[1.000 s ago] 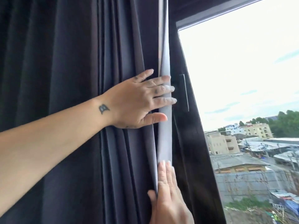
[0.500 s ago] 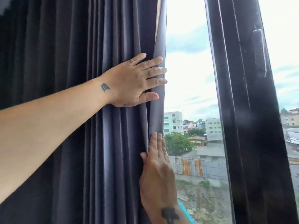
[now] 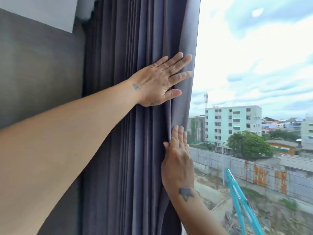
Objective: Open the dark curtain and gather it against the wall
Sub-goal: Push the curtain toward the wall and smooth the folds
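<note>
Curtain (image 3: 135, 133) folds are bunched near the wall (image 3: 42, 73), flat left hand (image 3: 159, 82) fingers spread, right hand (image 3: 177, 153) fingers pressed together; next, push closer.

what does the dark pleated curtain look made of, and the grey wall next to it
Dark pleated curtain: seemingly thick woven fabric, matte grey-purple, hanging in soft vertical folds and creasing under both hands. Grey wall: apparently smooth painted plaster or panel, matte with a faint sheen; exact material unclear.
</note>
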{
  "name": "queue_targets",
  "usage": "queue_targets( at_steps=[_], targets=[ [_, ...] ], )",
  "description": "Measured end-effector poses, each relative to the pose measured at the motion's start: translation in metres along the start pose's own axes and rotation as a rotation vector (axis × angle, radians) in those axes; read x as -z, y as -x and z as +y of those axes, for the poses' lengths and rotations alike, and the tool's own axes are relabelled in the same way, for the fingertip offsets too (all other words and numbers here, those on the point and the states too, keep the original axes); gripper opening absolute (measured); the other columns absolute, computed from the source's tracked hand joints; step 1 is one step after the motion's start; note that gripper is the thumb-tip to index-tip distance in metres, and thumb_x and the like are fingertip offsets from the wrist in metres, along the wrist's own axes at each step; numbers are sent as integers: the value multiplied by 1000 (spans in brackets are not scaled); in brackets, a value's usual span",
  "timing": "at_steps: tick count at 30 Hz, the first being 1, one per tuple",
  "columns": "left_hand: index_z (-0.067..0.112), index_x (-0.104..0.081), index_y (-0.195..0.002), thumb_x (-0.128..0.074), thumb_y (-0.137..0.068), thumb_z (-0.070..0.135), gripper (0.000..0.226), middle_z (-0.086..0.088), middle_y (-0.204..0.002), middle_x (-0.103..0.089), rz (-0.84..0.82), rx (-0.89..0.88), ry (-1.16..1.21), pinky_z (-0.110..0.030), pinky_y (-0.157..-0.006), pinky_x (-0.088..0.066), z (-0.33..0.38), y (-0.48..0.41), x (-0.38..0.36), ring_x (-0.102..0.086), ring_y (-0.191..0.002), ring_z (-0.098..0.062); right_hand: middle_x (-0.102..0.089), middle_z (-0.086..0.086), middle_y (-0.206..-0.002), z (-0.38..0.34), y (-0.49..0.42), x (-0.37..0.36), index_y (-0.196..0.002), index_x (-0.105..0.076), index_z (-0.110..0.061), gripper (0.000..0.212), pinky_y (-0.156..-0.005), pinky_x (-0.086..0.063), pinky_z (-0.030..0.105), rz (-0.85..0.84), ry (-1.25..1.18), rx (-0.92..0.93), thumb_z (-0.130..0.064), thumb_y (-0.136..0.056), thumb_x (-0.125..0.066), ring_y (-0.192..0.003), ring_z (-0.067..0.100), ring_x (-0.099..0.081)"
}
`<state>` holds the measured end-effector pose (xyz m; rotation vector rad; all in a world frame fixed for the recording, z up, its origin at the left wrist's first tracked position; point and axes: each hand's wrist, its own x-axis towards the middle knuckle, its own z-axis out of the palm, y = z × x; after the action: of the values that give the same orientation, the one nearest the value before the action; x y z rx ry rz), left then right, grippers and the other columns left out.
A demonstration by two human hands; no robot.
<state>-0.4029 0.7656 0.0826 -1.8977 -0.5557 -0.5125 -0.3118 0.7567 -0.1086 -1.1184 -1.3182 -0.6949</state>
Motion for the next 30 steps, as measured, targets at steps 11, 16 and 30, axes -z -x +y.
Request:
queue_targets(
  at_steps=[11, 16, 30],
  targets=[
    [22, -1, -150, -19, -98, 47, 60, -1, -158, 16, -106, 56, -37, -34, -115, 9, -69, 34, -83, 17, -143, -18, -47, 32, -125, -20, -8, -124, -125, -40, 12, 53, -89, -41, 55, -15, -29, -27, -24, -89, -26, -116, 45, -43],
    [21, -1, -150, -20, -98, 46, 60, -1, -158, 17, -142, 72, -37, -35, -116, 8, -107, 62, -123, 17, -143, -19, -46, 33, -126, -44, -9, -186, -125, -40, 12, 43, -87, -44, 58, -35, -48, -64, -10, -88, -45, -117, 46, -42],
    [21, 2, -150, -19, -99, 43, 59, -1, -157, 20, -181, 104, -43, -35, -116, 8, -186, 117, -232, 19, -143, -18, -37, 30, -135, -68, -8, -331, -131, -34, 8, 43, -101, -28, 50, -66, -110, -76, -12, -94, -39, -126, 43, -31]
  ],
)
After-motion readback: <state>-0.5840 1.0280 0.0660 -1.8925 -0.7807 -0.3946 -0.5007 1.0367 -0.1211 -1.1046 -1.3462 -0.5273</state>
